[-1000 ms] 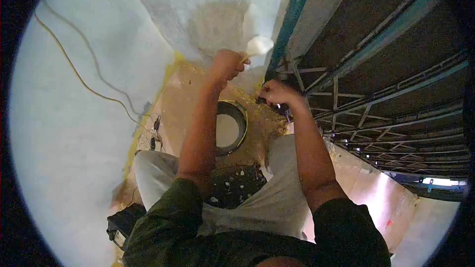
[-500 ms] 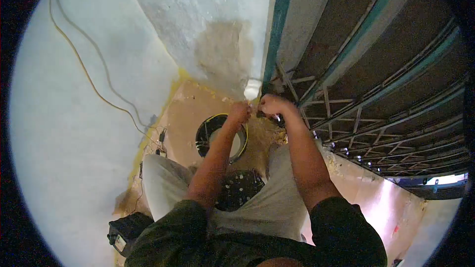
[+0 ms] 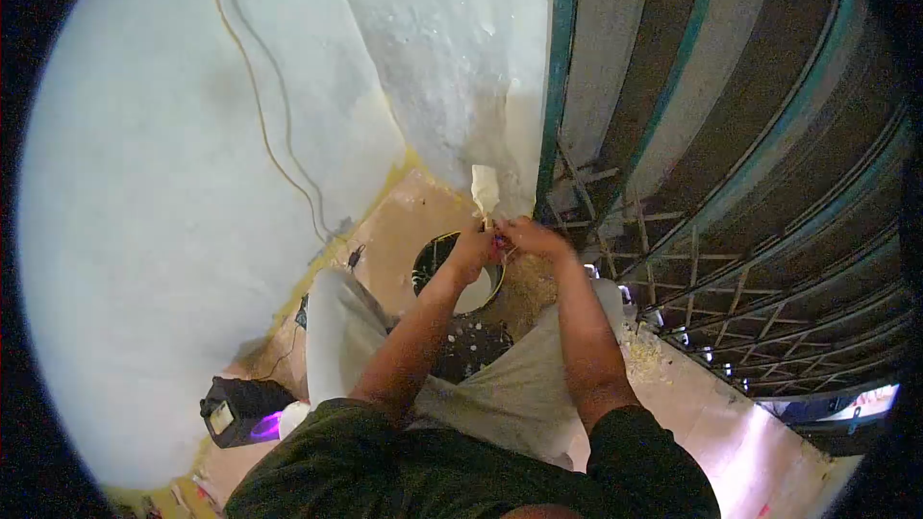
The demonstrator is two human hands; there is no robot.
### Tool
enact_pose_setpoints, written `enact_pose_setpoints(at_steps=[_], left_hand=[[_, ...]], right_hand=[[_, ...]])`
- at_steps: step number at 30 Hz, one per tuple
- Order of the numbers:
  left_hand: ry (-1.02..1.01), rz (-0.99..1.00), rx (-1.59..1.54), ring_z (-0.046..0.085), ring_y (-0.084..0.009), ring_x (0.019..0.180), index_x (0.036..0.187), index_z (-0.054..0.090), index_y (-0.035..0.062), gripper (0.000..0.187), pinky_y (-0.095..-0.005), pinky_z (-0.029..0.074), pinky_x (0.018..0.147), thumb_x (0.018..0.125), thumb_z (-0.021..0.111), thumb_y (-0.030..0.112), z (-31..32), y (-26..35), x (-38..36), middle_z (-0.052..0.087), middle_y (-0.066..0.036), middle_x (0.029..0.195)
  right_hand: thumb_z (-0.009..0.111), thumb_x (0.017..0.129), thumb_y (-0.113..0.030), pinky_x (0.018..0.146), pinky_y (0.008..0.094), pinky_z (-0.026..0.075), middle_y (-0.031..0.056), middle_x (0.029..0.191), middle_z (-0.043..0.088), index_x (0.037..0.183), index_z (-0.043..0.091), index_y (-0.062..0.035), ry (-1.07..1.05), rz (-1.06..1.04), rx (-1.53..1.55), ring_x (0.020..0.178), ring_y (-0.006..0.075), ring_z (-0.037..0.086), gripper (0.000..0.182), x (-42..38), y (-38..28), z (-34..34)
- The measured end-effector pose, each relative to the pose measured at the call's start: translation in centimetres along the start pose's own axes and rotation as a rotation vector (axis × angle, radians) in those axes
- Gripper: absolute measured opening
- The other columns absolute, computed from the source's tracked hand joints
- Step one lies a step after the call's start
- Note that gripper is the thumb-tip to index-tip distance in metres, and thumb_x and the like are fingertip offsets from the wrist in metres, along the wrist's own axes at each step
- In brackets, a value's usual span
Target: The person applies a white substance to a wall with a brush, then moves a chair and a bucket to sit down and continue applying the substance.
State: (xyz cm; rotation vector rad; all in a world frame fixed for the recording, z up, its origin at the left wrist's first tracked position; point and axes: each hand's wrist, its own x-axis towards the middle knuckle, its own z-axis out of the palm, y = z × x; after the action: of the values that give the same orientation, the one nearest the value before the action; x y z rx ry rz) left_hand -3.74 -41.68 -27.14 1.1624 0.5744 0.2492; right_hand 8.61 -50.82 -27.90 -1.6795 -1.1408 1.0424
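Note:
My left hand [image 3: 471, 250] grips the handle of a paintbrush [image 3: 484, 190] whose pale, paint-loaded bristles point up toward the white wall. My right hand [image 3: 530, 235] is pressed right against the left one at the brush handle, fingers curled; what it holds is hidden. Both hands hover over a round black paint bucket [image 3: 435, 259] with white paint inside, standing on the floor below them. My knees in light trousers frame the bucket.
A white patched wall [image 3: 452, 67] meets a teal-framed metal folding gate [image 3: 731, 183] on the right. A thin cable [image 3: 269, 135] runs down the wall. A black device [image 3: 236, 410] lies on the floor at lower left. Debris is scattered by the gate.
My left hand came down from the wall with the brush and joined my right hand above the bucket. The view has tilted, and the black device now shows more.

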Motion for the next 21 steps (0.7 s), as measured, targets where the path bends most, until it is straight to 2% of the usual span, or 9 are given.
enact_pose_setpoints(at_steps=[4,8,10,14,16,17,18,19,21], left_hand=[[0.075,0.030,0.121,0.056,-0.0134,0.066,0.107,0.050,0.0029,0.019,-0.0281,0.047,0.055,0.091,0.048,0.012,0.2,0.7,-1.0,0.057,-0.006,0.079],[0.099,0.116,0.027,0.059,-0.0153,0.072,0.116,0.042,0.0019,0.031,-0.0288,0.049,0.055,0.088,0.055,0.010,1.6,2.6,-2.9,0.058,-0.009,0.082],[0.342,0.352,0.789,0.060,-0.0171,0.073,0.118,0.036,0.0001,0.042,-0.0303,0.051,0.056,0.084,0.059,0.004,5.7,9.5,-10.3,0.058,-0.011,0.083],[0.340,0.238,0.797,0.061,-0.0188,0.073,0.118,0.032,-0.0015,0.045,-0.0307,0.052,0.059,0.082,0.059,-0.001,6.7,11.1,-11.4,0.057,-0.013,0.089],[0.426,0.634,1.075,0.065,-0.0244,0.066,0.094,0.061,-0.0018,0.024,-0.0368,0.050,0.054,0.077,0.062,0.015,6.1,9.9,-11.3,0.062,-0.021,0.083],[0.424,0.642,1.077,0.065,-0.0244,0.066,0.094,0.061,-0.0018,0.024,-0.0368,0.050,0.054,0.077,0.062,0.015,6.6,10.2,-11.6,0.062,-0.021,0.083],[0.338,0.457,0.783,0.065,-0.0242,0.070,0.095,0.060,-0.0022,0.021,-0.0367,0.051,0.054,0.076,0.060,0.009,7.4,10.8,-12.2,0.062,-0.019,0.086],[0.251,0.268,0.489,0.066,-0.0240,0.074,0.096,0.058,-0.0027,0.021,-0.0366,0.052,0.054,0.076,0.058,0.003,7.7,11.0,-12.4,0.062,-0.018,0.089],[0.170,0.211,0.423,0.066,-0.0235,0.077,0.102,0.053,-0.0019,0.026,-0.0351,0.052,0.055,0.077,0.058,0.001,5.6,8.6,-9.6,0.062,-0.016,0.091]], right_hand=[[0.049,0.092,-0.030,0.058,0.0295,0.052,0.0074,0.075,0.063,0.095,0.061,0.0024,0.106,0.119,0.354,0.066,0.0167,0.063,0.035,0.1,-0.7,1.9],[0.052,0.091,-0.029,0.056,0.0273,0.050,0.0056,0.075,0.063,0.091,0.063,0.0020,0.273,-0.030,0.283,0.064,0.0135,0.060,0.033,-1.9,-4.1,2.9],[0.054,0.090,-0.026,0.056,0.0266,0.049,0.0051,0.074,0.063,0.087,0.064,0.0017,0.365,-0.063,0.501,0.063,0.0118,0.059,0.030,-2.7,-5.7,3.3],[0.057,0.088,-0.023,0.055,0.0261,0.049,0.0044,0.072,0.061,0.087,0.064,0.0023,0.446,-0.100,0.616,0.060,0.0108,0.057,0.026,-3.1,-6.1,4.0],[0.056,0.088,-0.023,0.054,0.0264,0.048,0.0043,0.071,0.061,0.086,0.064,0.0028,0.418,-0.159,0.581,0.060,0.0109,0.057,0.027,-2.0,-2.9,4.3],[0.056,0.088,-0.023,0.054,0.0267,0.047,0.0041,0.070,0.061,0.086,0.064,0.0033,0.389,-0.209,0.547,0.060,0.0110,0.057,0.027,-1.4,-1.7,3.9],[0.056,0.088,-0.023,0.053,0.0280,0.046,0.0040,0.068,0.061,0.080,0.063,0.0036,0.529,-0.227,0.204,0.058,0.0118,0.057,0.029,-2.7,-2.7,3.1],[0.056,0.088,-0.023,0.053,0.0280,0.046,0.0040,0.068,0.061,0.080,0.063,0.0036,0.533,-0.229,0.206,0.058,0.0118,0.057,0.029,-1.9,-1.1,2.7],[0.051,0.091,-0.028,0.049,0.0338,0.045,0.0084,0.058,0.058,0.069,0.060,0.0021,0.589,-0.110,0.197,0.050,0.0125,0.055,0.038,-0.5,2.7,2.9]])
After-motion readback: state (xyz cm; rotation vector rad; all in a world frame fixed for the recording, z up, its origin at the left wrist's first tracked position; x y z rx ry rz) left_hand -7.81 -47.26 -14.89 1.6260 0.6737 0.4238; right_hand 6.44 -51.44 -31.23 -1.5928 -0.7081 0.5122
